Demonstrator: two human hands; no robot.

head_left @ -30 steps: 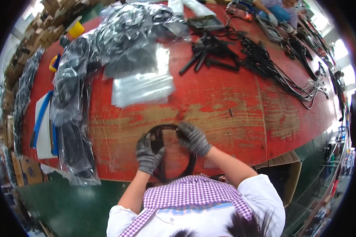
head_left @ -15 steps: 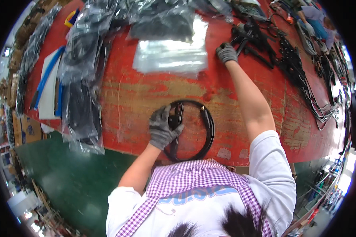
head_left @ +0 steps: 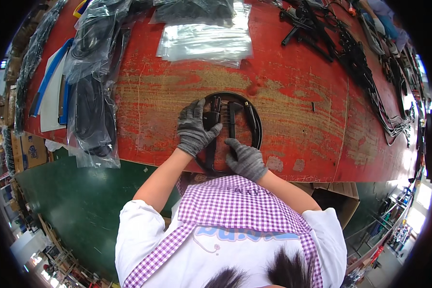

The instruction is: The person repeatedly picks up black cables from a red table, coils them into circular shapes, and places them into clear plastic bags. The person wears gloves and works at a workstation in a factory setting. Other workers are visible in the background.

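Note:
A coil of black cable (head_left: pixel 258 126) lies as a ring on the worn red tabletop in front of me. My left hand (head_left: pixel 196 128), in a grey knit glove, grips a black plastic piece (head_left: pixel 211 117) at the ring's left side, the thumb pressed against it. Inside the ring, my gloved right hand (head_left: pixel 247 161) pinches the lower end of a black bar (head_left: pixel 232 124) with a wider, angled top. The bar stands nearly parallel to the left piece, a narrow gap between them. A brass-coloured tip (head_left: pixel 246 103) shows on the cable at upper right. My fingers partly hide both pieces.
Flat clear plastic bags (head_left: pixel 201 45) lie at the far middle. Bagged black cables (head_left: pixel 93 113) run along the left, beside a blue-edged white folder (head_left: pixel 53 96). Loose black parts (head_left: pixel 314 29) pile up at far right, with cables (head_left: pixel 369 91) beyond. A cardboard box (head_left: pixel 338 199) stands below the table edge.
My right hand has come back from the pile of black parts with a black bar and brought it inside the cable ring. My left hand keeps its grip at the ring's left side.

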